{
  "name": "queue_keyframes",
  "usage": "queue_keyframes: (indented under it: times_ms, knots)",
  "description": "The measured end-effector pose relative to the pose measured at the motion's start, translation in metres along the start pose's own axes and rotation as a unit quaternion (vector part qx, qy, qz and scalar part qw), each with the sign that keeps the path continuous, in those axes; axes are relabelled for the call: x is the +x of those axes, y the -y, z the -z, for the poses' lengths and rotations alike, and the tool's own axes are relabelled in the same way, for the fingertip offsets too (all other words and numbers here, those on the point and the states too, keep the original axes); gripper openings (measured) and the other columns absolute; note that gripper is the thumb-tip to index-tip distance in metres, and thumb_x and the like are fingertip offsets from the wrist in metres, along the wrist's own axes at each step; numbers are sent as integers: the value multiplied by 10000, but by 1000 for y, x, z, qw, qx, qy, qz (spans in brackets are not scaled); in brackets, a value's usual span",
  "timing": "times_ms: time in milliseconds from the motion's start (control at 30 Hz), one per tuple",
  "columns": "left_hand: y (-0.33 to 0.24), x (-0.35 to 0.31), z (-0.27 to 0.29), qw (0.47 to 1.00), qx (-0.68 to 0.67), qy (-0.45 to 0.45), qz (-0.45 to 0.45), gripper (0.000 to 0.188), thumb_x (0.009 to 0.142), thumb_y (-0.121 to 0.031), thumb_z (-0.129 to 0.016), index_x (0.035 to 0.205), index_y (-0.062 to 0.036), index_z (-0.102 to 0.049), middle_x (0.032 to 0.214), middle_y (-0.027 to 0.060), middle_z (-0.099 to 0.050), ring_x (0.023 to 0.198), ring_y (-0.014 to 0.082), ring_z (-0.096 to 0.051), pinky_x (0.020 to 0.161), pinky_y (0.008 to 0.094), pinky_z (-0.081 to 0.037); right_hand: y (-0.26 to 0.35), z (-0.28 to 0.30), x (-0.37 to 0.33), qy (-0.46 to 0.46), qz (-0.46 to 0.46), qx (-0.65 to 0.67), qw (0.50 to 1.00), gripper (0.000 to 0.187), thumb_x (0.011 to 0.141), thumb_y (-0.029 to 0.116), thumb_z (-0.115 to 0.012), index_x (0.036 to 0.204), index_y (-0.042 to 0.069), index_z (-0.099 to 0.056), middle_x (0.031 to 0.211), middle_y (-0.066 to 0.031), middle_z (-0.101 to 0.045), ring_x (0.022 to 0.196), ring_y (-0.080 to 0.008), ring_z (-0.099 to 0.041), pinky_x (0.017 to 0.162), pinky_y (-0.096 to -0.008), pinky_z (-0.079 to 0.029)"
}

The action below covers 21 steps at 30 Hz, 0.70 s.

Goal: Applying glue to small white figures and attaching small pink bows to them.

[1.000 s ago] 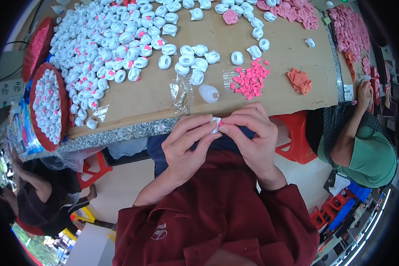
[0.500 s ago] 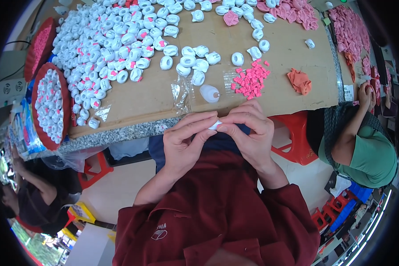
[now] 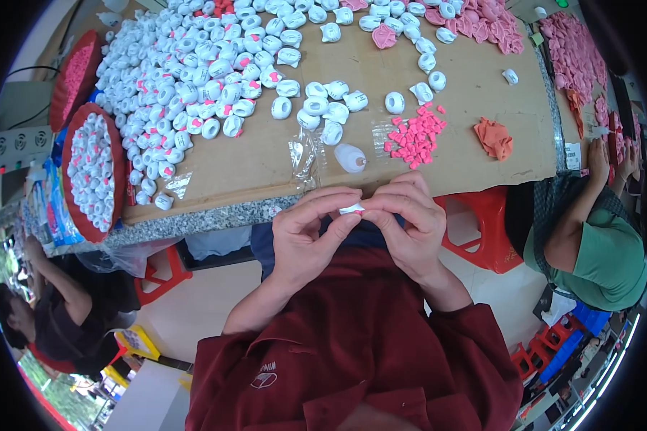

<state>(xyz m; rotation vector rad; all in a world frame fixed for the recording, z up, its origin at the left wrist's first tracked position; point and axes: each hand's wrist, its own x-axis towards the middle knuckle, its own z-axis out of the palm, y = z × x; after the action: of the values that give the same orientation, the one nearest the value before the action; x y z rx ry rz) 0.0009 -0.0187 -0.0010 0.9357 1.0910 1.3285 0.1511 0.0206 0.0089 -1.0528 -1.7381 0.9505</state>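
Between the fingertips of both hands, just off the table's front edge, is a small white cat-head-shaped piece with a bit of pink at its right end. My left hand pinches its left side with thumb and forefinger. My right hand pinches its right side, the thumb against the pink bit; the fingers hide much of the piece. Just beyond the fingertips lies a translucent squeeze bottle with a narrow tip. Right of the bottle is a pile of small pink bow-shaped bits.
White pieces, some with pink bows, cover the table's left side. Two red bowls stand at the left edge. A crumpled orange cloth and pink pieces lie at right. Co-workers sit either side; a red stool stands right.
The whole view has shifted slightly, the table sliding right and down. Both hands still pinch the white piece, which has tilted so that pink shows at its right end.
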Motion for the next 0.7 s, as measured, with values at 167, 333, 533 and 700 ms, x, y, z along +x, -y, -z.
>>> queue_keyframes:
  times_ms: [167, 333, 533, 700]
  knots:
    - [1, 1, 11, 999, 25, 18, -17, 216, 775, 89, -584, 989, 59, -586, 1055, 166, -565, 947, 180, -565, 800, 269, -475, 0, -4, 1, 7, -12, -5, 1000, 145, 644, 41, -724, 772, 22, -657, 736, -51, -599, 730, -182, -508, 657, -283, -411]
    - [-4, 26, 27, 953, 242, -168, -77, 224, 758, 78, -598, 973, 13, -601, 1052, 110, -556, 910, 149, -555, 775, 248, -462, 3, -8, 14, -96, 8, -88, 991, 247, 625, 52, -741, 844, 17, -633, 823, -71, -595, 774, -214, -532, 693, -305, -423]
    - [-17, 69, 24, 809, 509, -163, -245, 223, 712, -73, -670, 932, -52, -641, 989, 72, -559, 1002, 262, -466, 871, 372, -348, -6, -18, 24, -42, 42, -155, 986, 319, 644, 38, -721, 935, 18, -591, 969, -118, -576, 866, -244, -547, 776, -319, -429]
    - [-17, 88, 15, 732, 608, -127, -281, 297, 693, -135, -701, 974, -77, -627, 945, 21, -598, 961, 238, -478, 800, 359, -350, -7, -10, 16, -49, 43, -42, 997, 369, 740, -27, -588, 1078, -37, -441, 1107, -187, -542, 1023, -237, -532, 867, -333, -410]
